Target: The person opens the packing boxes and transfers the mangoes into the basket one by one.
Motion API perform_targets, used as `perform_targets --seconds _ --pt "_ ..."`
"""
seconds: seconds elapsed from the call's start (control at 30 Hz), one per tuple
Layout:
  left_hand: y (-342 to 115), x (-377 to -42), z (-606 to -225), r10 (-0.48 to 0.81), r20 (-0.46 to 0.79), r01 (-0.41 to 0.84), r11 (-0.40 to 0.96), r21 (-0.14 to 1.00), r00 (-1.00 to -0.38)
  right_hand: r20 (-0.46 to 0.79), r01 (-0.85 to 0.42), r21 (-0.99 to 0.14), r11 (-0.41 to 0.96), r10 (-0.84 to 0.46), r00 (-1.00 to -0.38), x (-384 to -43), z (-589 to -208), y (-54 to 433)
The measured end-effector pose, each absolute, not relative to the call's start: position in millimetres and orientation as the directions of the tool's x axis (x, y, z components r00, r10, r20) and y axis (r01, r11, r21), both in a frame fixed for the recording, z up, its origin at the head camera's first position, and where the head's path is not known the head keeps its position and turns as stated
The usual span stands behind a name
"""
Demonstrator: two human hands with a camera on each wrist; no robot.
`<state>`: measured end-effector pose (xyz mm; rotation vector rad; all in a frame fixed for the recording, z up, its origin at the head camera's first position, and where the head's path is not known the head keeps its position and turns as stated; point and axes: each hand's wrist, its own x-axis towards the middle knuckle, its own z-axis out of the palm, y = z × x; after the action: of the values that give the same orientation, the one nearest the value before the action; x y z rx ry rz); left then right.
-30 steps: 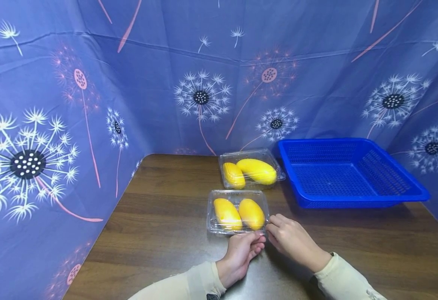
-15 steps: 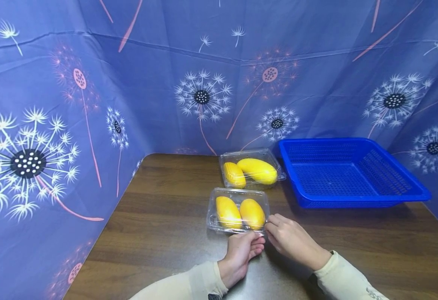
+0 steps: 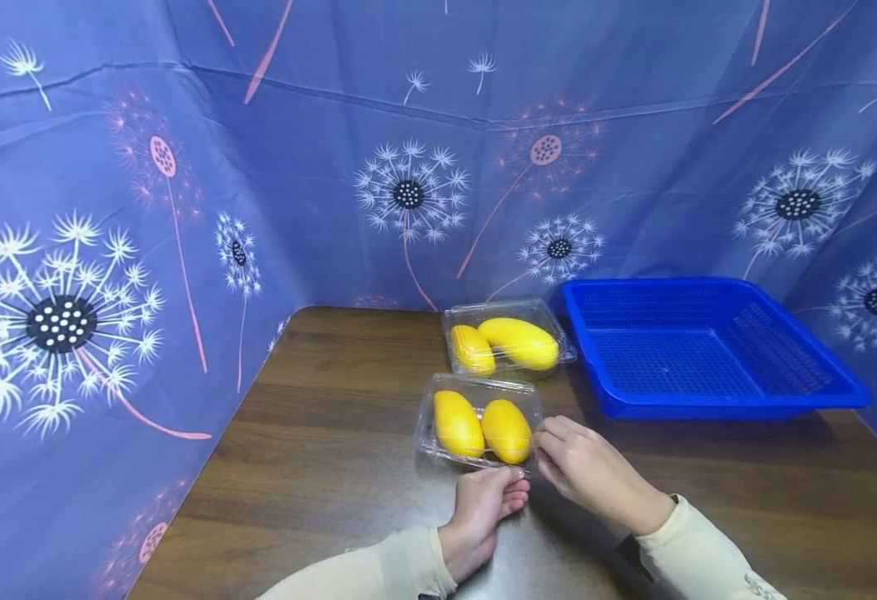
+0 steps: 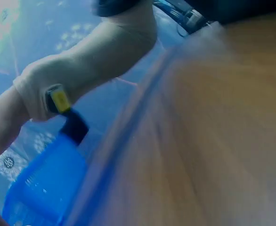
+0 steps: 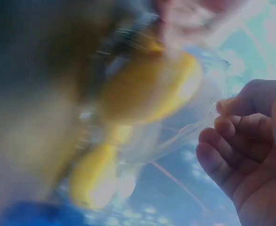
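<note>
Two yellow fruits (image 3: 458, 424) in clear box (image 3: 426, 427); we pinch its front edge with left hand (image 3: 483, 507), right side with right hand (image 3: 592, 471). Just behind stands second box (image 3: 470, 316), blue basket (image 3: 731, 407) beside it.

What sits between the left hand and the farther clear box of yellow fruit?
The nearer clear box, with two yellow fruits inside; the head view shows it.

A blue perforated basket (image 3: 694, 402) stands on the brown wood-grain table (image 3: 318, 433). Just left of the basket sits a clear container (image 3: 476, 315) holding two yellow fruits (image 3: 518, 343). Behind the basket hangs blue cloth (image 3: 303, 192) printed with dandelions.
</note>
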<state>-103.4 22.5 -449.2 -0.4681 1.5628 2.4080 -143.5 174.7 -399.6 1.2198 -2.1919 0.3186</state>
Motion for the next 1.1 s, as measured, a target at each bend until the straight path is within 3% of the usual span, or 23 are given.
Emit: perform_targets --seconds 0.33,0.7,1.1 --pt "16.7 -98.6 -443.6 0.102 -0.45 -0.455 -0.357 0.816 -0.887 0.609 -0.862 0.026 0.506 -0.692 -0.388 -142.5 -396.3 183.6" --pt "11.6 -98.5 -444.2 0.16 -0.452 -0.478 -0.352 0.804 -0.878 0.61 -0.873 0.037 0.486 -0.703 -0.365 -142.3 -398.2 186.6" --pt "5.5 -102.5 -444.6 0.159 -0.453 -0.479 -0.357 0.802 -0.877 0.582 -0.869 0.042 0.493 -0.719 -0.38 -144.5 -392.8 188.3"
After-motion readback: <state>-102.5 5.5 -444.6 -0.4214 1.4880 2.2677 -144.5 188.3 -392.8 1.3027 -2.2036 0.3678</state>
